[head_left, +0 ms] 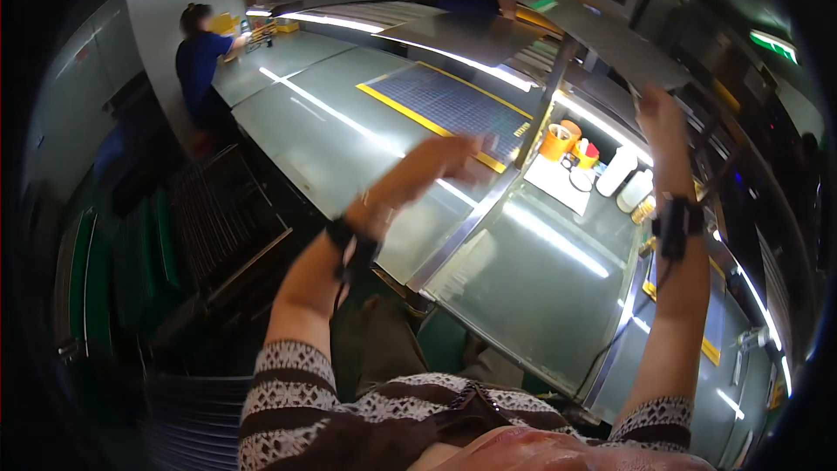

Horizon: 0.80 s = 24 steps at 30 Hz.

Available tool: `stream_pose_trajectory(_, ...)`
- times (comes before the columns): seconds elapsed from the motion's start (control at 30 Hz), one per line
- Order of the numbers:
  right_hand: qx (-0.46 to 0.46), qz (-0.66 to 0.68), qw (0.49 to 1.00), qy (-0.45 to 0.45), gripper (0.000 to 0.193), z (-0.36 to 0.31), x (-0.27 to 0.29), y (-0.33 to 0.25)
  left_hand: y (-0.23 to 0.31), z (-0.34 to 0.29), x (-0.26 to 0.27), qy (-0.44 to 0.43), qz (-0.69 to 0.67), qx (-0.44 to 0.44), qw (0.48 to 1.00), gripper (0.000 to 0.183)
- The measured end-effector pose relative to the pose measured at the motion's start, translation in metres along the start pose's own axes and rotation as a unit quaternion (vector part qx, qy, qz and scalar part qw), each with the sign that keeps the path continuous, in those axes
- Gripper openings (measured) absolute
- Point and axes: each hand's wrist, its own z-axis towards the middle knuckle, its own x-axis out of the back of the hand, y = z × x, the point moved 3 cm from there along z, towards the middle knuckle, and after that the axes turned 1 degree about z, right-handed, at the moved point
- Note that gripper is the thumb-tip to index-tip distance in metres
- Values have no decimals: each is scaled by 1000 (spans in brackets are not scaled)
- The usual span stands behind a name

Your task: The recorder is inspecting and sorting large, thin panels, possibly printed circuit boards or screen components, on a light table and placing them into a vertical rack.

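Grey-green worktable [283, 135] spans the frame, streaked with reflected light. Far left: green-edged racks [161, 249] stand in shadow. Upper left: a co-worker [199, 65] in a dark blue top stands beside the table. Centre: left hand [427, 170], blurred, extends above the tabletop; whether it grips anything cannot be told. Upper centre: yellow-edged gridded mat [449, 103] lies flat — partly hidden by the left hand. Right of centre: orange rolls [555, 143] and a white bottle [617, 172], brightly lit. Upper right: right hand [662, 118] raised near a grey panel [610, 45] — contact and grip cannot be determined
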Motion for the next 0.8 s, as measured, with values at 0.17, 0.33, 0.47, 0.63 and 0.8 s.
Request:
stream_pose_trajectory(0.17, 0, 371, 919, -135, 19, 97, -105, -42, -74, -194, 42, 340, 29, 107, 934, 30)
stream_pose_trajectory(0.33, -42, 445, 829, -336, 22, 47, -163, -115, -73, -467, 61, 734, 180, 130, 642, 15)
stream_pose_trajectory(0.47, -39, 484, 737, -470, 25, -25, -187, -172, -19, -678, -13, 844, 425, 280, 168, 20)
stream_pose_trajectory(0.63, -51, 491, 653, -575, 25, -97, -192, -219, -11, -798, -52, 905, 292, 251, 180, 20)
stream_pose_trajectory(0.8, -111, 456, 680, -564, 28, -131, -185, -236, -29, -806, 35, 860, 315, 271, 296, 24)
